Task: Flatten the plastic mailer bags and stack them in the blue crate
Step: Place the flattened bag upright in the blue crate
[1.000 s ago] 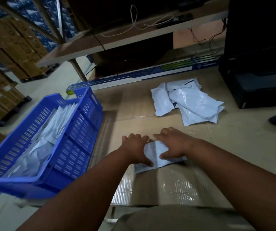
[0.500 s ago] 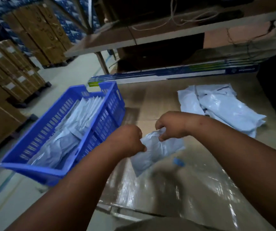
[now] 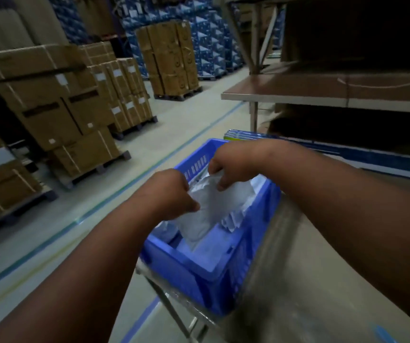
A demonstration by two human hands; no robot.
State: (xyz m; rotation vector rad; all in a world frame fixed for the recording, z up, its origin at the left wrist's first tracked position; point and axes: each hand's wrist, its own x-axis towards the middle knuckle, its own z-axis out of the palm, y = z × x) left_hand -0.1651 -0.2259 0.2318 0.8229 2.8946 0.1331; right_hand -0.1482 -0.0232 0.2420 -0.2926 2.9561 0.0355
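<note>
Lifted off the table since the earlier frame, the mailer bag (image 3: 206, 206) hangs over the blue crate (image 3: 199, 266) at centre frame, left hand (image 3: 171, 194) and right hand (image 3: 231, 167) pinching its upper edge, long axis pointing down into the stack.

Stacked cardboard boxes (image 3: 50, 95) on pallets (image 3: 134, 126), shelf (image 3: 322, 92)

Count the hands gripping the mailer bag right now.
2. The left hand pinches the mailer bag at its left edge; the right hand pinches its top edge, both over the blue crate.
</note>
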